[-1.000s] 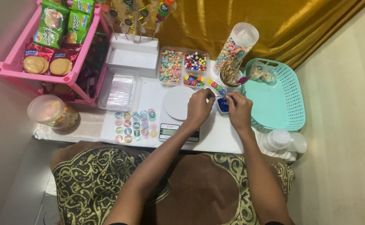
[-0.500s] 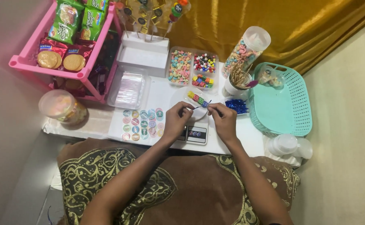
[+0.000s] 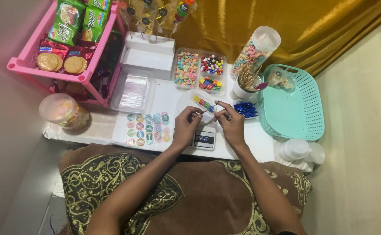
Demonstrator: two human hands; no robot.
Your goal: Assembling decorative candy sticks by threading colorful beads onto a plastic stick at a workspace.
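Candy bag point(image 3: 203, 103) pinched between left hand point(image 3: 186, 126) and right hand point(image 3: 230, 124).

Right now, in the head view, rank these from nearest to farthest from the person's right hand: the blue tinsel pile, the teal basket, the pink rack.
1. Blue tinsel pile: just beside the right hand, on its outer side.
2. Teal basket: farther out on the same side.
3. Pink rack: far across the table, past the left hand.

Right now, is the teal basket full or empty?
Nearly empty: the teal basket shows bare floor, with one small clear bag at its far end.
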